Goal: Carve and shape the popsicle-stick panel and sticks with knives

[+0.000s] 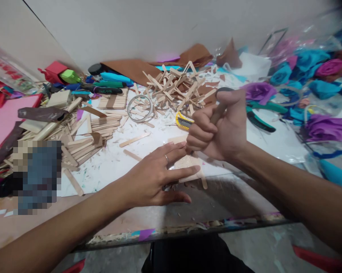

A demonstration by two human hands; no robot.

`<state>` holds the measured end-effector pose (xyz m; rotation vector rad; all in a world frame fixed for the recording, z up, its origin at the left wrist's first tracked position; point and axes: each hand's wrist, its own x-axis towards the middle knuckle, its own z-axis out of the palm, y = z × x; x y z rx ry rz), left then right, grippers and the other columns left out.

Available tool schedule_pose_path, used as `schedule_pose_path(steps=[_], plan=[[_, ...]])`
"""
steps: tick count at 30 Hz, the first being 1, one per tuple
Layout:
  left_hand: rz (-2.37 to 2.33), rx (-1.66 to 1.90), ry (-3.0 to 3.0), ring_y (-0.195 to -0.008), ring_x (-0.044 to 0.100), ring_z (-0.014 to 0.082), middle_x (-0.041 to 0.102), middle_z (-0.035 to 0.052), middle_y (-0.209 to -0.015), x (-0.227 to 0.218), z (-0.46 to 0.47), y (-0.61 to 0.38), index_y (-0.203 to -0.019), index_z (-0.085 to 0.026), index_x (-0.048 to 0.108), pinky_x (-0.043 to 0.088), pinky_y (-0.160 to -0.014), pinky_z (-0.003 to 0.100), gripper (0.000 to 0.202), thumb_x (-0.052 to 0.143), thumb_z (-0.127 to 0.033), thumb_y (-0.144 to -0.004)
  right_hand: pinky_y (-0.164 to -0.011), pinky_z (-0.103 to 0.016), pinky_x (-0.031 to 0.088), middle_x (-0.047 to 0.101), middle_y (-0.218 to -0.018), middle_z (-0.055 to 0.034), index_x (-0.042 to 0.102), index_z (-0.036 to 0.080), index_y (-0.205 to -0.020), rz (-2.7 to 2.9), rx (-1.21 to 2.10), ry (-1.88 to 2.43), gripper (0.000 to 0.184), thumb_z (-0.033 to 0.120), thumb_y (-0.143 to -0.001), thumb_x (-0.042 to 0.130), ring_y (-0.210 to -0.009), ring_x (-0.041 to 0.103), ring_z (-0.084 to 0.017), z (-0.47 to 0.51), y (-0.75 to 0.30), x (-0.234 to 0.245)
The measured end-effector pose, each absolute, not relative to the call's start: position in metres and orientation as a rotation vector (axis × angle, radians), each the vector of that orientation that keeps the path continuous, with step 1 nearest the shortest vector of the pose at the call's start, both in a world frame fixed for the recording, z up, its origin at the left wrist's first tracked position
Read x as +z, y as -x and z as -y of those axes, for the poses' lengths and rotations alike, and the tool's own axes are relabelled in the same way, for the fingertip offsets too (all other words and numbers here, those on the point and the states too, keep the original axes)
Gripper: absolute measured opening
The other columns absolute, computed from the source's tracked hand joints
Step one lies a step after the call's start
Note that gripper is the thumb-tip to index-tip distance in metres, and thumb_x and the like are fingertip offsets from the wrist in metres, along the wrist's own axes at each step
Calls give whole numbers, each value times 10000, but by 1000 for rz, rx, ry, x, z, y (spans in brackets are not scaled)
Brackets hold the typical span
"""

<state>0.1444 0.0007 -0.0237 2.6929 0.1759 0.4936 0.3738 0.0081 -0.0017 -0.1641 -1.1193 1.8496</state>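
Observation:
My left hand, with a ring on one finger, lies palm down with its fingers spread. Beneath its fingertips is a pale, flat wooden-looking piece on white paper, partly hidden by the hand. One craft stick pokes out near the piece's right side. Raised just above and to the right, my right hand is closed around a slim grey-brown rod; its kind cannot be made out. Behind the hands lies a yellow and grey box cutter, partly covered by the right hand.
A tangled heap of craft sticks lies at the back, beside a clear tape roll. Stacked sticks crowd the left. Green-handled pliers and a purple paper flower are on the right. The table's front edge runs below my hands.

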Motion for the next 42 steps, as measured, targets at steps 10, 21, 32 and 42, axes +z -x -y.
schedule_pose_path(steps=[10, 21, 32, 42], plan=[[-121, 538, -2629, -1470, 482, 371, 539, 203, -1553, -21, -2, -148, -1473, -231, 603, 441, -1199, 590, 639, 748, -543, -935, -405, -267, 233, 249, -433, 73, 362, 237, -539, 1284, 1809, 231, 651, 647, -1041, 424, -379, 211, -82, 1, -364, 8], [-148, 522, -2658, -1490, 467, 373, 506, 201, -1594, -21, -1, -148, -1470, -244, 602, 425, -1211, 612, 629, 723, -568, -946, -382, -264, 219, 232, -416, 69, 345, 240, -512, 1333, 1728, 267, 657, 655, -1004, 479, -367, 217, -81, 6, -364, 9], [-184, 554, -2773, -1497, 462, 402, 489, 207, -1605, -26, 1, -143, -1474, -255, 621, 435, -1199, 623, 636, 688, -611, -951, -414, -232, 178, 187, -459, 99, 277, 214, -528, 1092, 1527, 352, 676, 590, -892, 705, -400, 122, -43, 16, -378, 30], [-282, 494, -2937, -1375, 516, 438, 551, 225, -1468, -23, 5, -141, -1520, -313, 586, 397, -1143, 713, 726, 624, -726, -925, -370, -264, 190, 201, -410, 74, 378, 231, -512, 1114, 1538, 342, 735, 800, -977, 385, -351, 144, -80, 5, -385, 14]])
